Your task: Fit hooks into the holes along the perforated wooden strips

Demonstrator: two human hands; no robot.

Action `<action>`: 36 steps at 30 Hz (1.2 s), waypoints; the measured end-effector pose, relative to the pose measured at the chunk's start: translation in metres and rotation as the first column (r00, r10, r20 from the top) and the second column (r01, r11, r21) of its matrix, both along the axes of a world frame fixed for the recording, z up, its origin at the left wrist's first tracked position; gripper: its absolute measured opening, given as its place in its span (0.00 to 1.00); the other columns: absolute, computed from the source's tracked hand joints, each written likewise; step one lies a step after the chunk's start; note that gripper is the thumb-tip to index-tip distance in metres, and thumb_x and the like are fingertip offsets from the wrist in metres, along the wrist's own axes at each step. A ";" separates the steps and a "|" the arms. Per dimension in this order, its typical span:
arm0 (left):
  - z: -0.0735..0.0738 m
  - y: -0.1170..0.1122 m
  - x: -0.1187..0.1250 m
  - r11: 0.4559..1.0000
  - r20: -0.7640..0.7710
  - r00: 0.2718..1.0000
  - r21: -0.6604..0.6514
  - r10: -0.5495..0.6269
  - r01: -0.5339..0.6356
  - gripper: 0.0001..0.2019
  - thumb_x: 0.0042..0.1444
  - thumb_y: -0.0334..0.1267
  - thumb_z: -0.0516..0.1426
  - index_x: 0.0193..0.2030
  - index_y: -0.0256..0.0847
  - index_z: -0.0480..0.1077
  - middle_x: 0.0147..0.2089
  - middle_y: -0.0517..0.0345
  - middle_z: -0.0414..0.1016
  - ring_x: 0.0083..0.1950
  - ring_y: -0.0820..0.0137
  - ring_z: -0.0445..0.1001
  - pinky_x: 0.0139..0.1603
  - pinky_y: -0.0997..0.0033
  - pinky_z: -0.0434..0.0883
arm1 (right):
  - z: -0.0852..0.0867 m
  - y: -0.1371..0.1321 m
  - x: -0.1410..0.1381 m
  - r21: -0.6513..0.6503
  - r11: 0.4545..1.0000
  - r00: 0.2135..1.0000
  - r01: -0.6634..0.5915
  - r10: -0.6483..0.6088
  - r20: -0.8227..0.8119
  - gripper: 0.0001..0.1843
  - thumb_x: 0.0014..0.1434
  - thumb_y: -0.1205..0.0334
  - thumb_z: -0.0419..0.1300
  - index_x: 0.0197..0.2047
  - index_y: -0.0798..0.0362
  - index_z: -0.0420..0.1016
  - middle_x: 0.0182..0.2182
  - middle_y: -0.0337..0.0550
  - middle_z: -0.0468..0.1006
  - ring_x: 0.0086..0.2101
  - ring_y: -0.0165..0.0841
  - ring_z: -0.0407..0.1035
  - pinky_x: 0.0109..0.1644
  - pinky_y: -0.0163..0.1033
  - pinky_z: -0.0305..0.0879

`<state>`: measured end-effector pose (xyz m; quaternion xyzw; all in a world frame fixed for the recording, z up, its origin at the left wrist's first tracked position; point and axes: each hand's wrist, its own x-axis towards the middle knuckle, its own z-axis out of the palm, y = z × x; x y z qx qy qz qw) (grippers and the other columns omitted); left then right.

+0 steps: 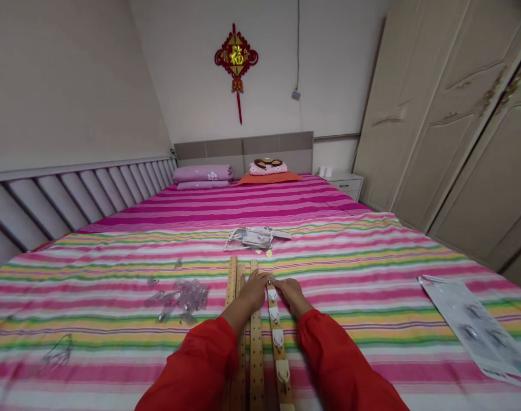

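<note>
A narrow wooden strip (276, 349) lies lengthwise before me, with several white-backed metal hooks (278, 339) in a row along it. Both my hands meet at its far end. My left hand (255, 289) reaches over the neighbouring strips, its fingers closed at a small silvery hook (269, 281). From the other side, my right hand (289, 293) pinches at the same hook; the fingertips partly hide it. Left of the hooked strip lie more wooden strips (256, 354) with small holes, partly covered by my left forearm.
Clear plastic pieces (191, 295) are heaped at the left. Beyond the strips sits a pile of plastic packets (254, 237). A clear hook package (472, 322) lies at the right, and a thin wire-like bundle (59, 351) at the lower left. Everything rests on a striped bedsheet (372, 274).
</note>
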<state>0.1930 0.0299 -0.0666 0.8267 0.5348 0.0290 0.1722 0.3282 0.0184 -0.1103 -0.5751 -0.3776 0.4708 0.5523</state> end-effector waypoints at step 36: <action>-0.082 -0.271 -0.069 0.649 0.855 0.431 0.157 0.288 -0.745 0.24 0.63 0.47 0.44 0.63 0.41 0.56 0.61 0.45 0.61 0.65 0.59 0.57 0.65 0.52 0.58 | -0.039 -0.318 -0.005 -0.074 0.997 0.889 -0.037 -0.001 -0.458 0.24 0.34 0.52 0.74 0.35 0.54 0.78 0.27 0.44 0.79 0.19 0.29 0.67 0.20 0.32 0.56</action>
